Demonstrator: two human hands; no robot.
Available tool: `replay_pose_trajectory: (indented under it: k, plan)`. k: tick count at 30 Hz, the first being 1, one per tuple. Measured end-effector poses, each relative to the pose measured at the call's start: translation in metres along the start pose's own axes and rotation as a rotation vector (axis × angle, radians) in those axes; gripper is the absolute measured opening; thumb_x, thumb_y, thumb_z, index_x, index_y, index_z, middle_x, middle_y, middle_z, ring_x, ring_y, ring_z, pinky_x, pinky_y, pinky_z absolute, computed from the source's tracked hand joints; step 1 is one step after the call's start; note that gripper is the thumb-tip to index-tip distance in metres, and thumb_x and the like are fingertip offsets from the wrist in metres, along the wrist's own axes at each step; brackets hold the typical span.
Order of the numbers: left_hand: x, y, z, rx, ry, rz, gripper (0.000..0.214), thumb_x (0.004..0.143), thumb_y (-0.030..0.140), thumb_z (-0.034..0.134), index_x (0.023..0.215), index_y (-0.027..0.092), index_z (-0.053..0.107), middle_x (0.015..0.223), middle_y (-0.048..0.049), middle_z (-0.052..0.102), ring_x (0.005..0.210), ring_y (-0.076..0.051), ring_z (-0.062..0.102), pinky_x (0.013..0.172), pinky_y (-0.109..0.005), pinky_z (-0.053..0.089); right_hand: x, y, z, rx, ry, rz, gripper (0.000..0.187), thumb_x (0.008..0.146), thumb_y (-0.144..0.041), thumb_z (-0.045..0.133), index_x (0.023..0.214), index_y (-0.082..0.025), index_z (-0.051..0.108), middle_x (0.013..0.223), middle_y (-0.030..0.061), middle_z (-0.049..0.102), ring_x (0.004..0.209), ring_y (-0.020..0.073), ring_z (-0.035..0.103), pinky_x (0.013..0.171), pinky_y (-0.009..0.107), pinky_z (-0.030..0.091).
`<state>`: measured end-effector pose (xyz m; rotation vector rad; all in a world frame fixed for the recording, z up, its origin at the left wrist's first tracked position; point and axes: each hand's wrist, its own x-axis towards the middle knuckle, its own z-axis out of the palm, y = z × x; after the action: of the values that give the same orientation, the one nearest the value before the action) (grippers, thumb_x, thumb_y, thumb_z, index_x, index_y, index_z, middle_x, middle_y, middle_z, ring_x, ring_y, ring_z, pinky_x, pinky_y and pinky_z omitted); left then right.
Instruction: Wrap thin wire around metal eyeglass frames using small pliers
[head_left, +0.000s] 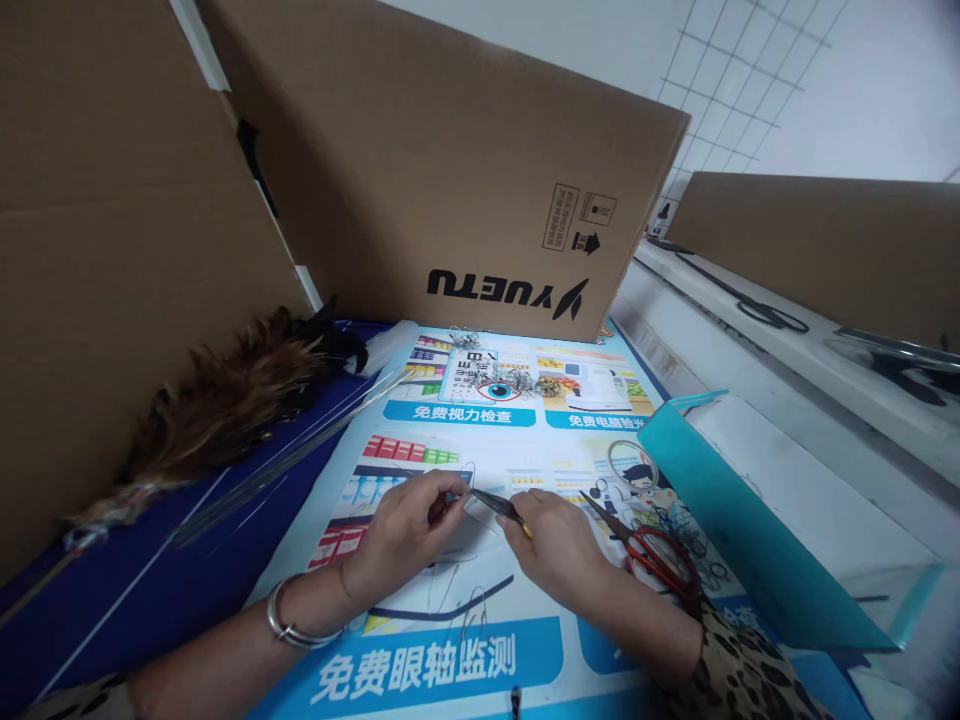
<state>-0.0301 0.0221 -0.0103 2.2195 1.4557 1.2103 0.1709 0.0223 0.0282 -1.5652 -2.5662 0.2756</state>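
My right hand (pixel 556 545) is closed round pliers (pixel 495 502) with dark jaws and a bit of yellow handle showing. The jaws point left and meet the fingertips of my left hand (pixel 412 525), which pinch a thin wire (pixel 470 470) with a looped end. Most of that wire is hidden by the fingers. Several loose bent wires (pixel 474 605) lie on the printed sheet (pixel 420 680) under and in front of my hands. Beside my right wrist, red-handled scissors (pixel 660 560) rest with their blades pointing up and left.
A teal box (pixel 757 540) stands at the right, near a pile of wire rings (pixel 694 535). Small wire tangles (pixel 517 378) lie farther back. On the left are long straight wires (pixel 285 460) and a feather duster (pixel 217 400). Large cardboard (pixel 420 170) walls the back.
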Motion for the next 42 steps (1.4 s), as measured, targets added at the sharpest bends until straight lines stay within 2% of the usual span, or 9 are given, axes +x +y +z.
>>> replay_pose_trajectory:
  k: [9, 27, 33, 37, 42]
  plan:
    - [0.000, 0.001, -0.001, -0.044, -0.003, -0.015, 0.010, 0.077, 0.019, 0.054, 0.087, 0.021, 0.057, 0.078, -0.0019, 0.065, 0.068, -0.016, 0.059, 0.065, -0.026, 0.045, 0.002, 0.001, 0.000, 0.025, -0.036, -0.001, 0.025, 0.089, -0.038, 0.039, 0.088, -0.019, 0.056, 0.088, 0.0059, 0.063, 0.081, 0.0185, 0.057, 0.062, 0.025, 0.034]
    - [0.000, 0.001, -0.002, -0.112, -0.009, -0.006, 0.012, 0.077, 0.015, 0.054, 0.087, 0.020, 0.057, 0.078, -0.0024, 0.064, 0.069, -0.015, 0.058, 0.065, -0.026, 0.045, 0.003, 0.006, 0.002, 0.065, -0.026, -0.008, 0.025, 0.088, -0.039, 0.042, 0.082, -0.019, 0.055, 0.081, 0.0033, 0.063, 0.073, 0.0161, 0.056, 0.056, 0.024, 0.027]
    - [0.006, 0.005, -0.003, -0.206, -0.041, -0.125, 0.009, 0.077, 0.018, 0.055, 0.087, 0.019, 0.056, 0.078, -0.0018, 0.061, 0.066, -0.014, 0.056, 0.063, -0.025, 0.045, 0.006, 0.013, 0.011, 0.224, 0.043, 0.019, 0.025, 0.088, -0.038, 0.042, 0.077, -0.018, 0.053, 0.076, 0.0014, 0.060, 0.069, 0.0134, 0.053, 0.057, 0.022, 0.029]
    - [0.008, 0.003, -0.002, -0.320, -0.067, -0.203, 0.012, 0.079, 0.020, 0.056, 0.090, 0.019, 0.057, 0.082, -0.0023, 0.061, 0.071, -0.015, 0.057, 0.067, -0.026, 0.046, 0.009, 0.017, 0.015, 0.349, 0.096, 0.044, 0.024, 0.087, -0.036, 0.043, 0.074, -0.018, 0.051, 0.072, -0.0002, 0.056, 0.068, 0.0124, 0.051, 0.058, 0.021, 0.032]
    - [0.010, -0.002, -0.001, -0.480, -0.041, -0.293, 0.017, 0.079, 0.024, 0.057, 0.095, 0.019, 0.062, 0.093, -0.0046, 0.063, 0.084, -0.018, 0.059, 0.075, -0.028, 0.047, 0.009, 0.018, 0.019, 0.381, 0.121, 0.023, 0.019, 0.086, -0.033, 0.046, 0.076, -0.019, 0.052, 0.074, 0.0000, 0.055, 0.072, 0.0134, 0.051, 0.062, 0.022, 0.035]
